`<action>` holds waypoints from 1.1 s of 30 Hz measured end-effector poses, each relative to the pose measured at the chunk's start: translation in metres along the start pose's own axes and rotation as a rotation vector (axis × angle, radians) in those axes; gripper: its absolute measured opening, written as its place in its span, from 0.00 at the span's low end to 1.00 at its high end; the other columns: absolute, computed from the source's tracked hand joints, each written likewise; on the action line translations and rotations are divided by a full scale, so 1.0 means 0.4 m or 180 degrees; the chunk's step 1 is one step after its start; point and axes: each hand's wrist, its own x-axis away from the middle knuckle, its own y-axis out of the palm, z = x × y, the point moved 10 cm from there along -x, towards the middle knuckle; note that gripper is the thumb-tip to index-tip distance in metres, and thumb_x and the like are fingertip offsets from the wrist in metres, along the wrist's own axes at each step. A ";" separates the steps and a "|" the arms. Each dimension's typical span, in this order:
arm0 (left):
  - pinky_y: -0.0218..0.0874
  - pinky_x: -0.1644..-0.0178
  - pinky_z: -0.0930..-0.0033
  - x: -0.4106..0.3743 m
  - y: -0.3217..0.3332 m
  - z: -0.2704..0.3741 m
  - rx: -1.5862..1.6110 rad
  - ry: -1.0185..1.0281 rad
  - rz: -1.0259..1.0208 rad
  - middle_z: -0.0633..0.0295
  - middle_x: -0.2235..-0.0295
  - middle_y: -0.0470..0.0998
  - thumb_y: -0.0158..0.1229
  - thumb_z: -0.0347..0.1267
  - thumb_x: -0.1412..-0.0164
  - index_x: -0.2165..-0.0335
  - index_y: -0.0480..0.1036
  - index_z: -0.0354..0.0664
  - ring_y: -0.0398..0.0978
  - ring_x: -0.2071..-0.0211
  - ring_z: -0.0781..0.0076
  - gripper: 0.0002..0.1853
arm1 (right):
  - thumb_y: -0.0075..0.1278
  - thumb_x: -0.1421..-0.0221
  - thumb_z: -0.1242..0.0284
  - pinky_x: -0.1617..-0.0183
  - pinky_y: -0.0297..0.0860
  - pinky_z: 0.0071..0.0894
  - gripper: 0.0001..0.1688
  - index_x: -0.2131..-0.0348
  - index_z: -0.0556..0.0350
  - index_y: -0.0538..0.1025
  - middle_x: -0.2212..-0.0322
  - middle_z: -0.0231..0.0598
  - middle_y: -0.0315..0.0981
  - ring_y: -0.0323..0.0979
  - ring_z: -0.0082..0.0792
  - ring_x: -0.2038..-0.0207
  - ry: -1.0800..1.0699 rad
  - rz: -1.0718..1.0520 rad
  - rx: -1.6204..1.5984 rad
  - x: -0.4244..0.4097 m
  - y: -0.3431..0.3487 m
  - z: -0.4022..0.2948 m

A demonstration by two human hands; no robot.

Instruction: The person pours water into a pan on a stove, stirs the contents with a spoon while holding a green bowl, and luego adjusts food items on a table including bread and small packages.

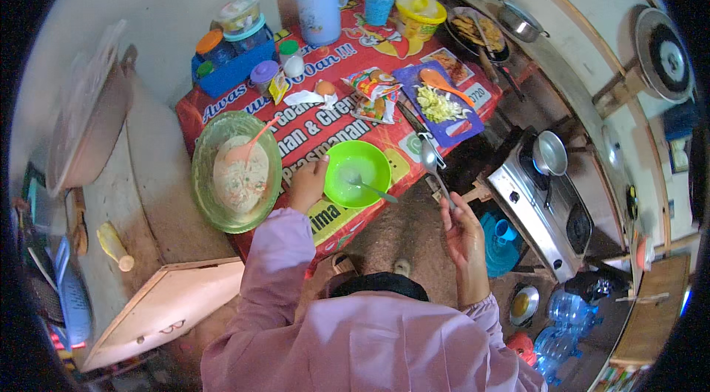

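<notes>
My left hand (309,184) grips the rim of a lime-green bowl (383,170) at the table's near edge. Inside the bowl is a cloudy whitish liquid (350,170), with a metal spoon (374,190) leaning in it. In my right hand (465,228) is a second metal spoon (432,164), held by its handle, its bowl end up over the table's right corner. Left of my left hand stands a large greenish glass bowl (202,192) of pale floury mixture (241,187) flecked with orange and green. An orange spoon (255,139) rests in that mixture.
A purple cutting board (457,137) carries chopped pale-green vegetable (438,103) and an orange ladle (441,84). Seasoning packets (374,95) and an egg (325,88) lie nearby. A blue thermos (319,1) stands at the back. Rightward, a gas stove (521,192) holds a small pot (550,152) over a flame.
</notes>
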 end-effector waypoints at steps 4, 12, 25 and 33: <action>0.63 0.70 0.60 0.174 -0.104 0.216 -0.0104 0.0921 0.0959 0.50 0.75 0.73 0.51 0.44 0.49 0.64 0.70 0.43 0.72 0.70 0.56 0.18 | 0.44 0.49 0.79 0.70 0.66 0.18 0.21 0.53 0.62 0.64 0.69 0.35 0.68 0.67 0.24 0.72 0.0446 -0.0635 0.0898 -0.081 0.085 0.027; 0.63 0.70 0.57 0.244 0.104 0.359 -0.0575 0.1134 0.0326 0.52 0.74 0.74 0.54 0.39 0.51 0.64 0.72 0.47 0.73 0.72 0.53 0.15 | 0.43 0.50 0.80 0.71 0.63 0.28 0.13 0.62 0.60 0.70 0.75 0.41 0.67 0.66 0.33 0.76 -0.1828 -0.2076 0.4244 -0.204 0.259 -0.036; 0.62 0.72 0.65 0.266 -0.042 0.113 0.1004 -0.0572 0.0743 0.53 0.80 0.73 0.47 0.31 0.46 0.68 0.71 0.35 0.73 0.77 0.63 0.11 | 0.42 0.57 0.76 0.72 0.67 0.37 0.14 0.68 0.46 0.74 0.72 0.36 0.67 0.71 0.40 0.72 -0.2651 -0.3487 0.5914 -0.215 0.396 0.139; 0.62 0.71 0.62 0.252 -0.083 0.097 0.0589 0.0044 0.1455 0.50 0.75 0.73 0.45 0.27 0.48 0.69 0.69 0.35 0.73 0.75 0.57 0.09 | 0.42 0.58 0.75 0.73 0.67 0.36 0.12 0.70 0.48 0.74 0.74 0.37 0.66 0.71 0.37 0.71 -0.2500 -0.3435 0.6508 -0.160 0.398 0.145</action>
